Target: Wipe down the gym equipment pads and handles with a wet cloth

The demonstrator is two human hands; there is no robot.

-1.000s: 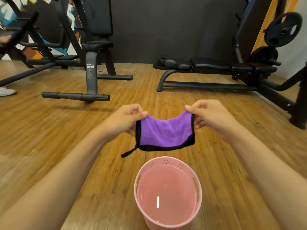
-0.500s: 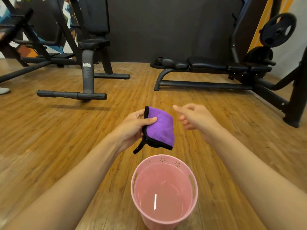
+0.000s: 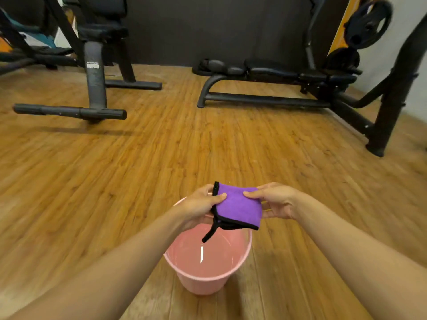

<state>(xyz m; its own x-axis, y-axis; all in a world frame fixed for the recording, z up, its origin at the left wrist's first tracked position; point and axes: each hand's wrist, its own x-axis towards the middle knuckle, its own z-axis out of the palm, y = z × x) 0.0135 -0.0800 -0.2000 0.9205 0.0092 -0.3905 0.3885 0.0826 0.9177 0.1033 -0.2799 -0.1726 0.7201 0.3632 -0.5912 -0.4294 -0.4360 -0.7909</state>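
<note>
A folded purple cloth with black edging hangs just above a pink bucket that holds water. My left hand pinches its left edge, thumb on top. My right hand pinches its right edge from the other side. A black loop of the cloth dangles over the water. A flat black padded bench stands at the back right. A black seat machine with a padded back stands at the back left.
Wooden floor spreads between me and the machines. A black foot bar lies on the floor at the left. Weight plates hang on a black frame at the right. A dark wall closes the back.
The cloth went from stretched between both hands to folded in half. My right hand let go, then took hold again. Both hands dropped down over the bucket.
</note>
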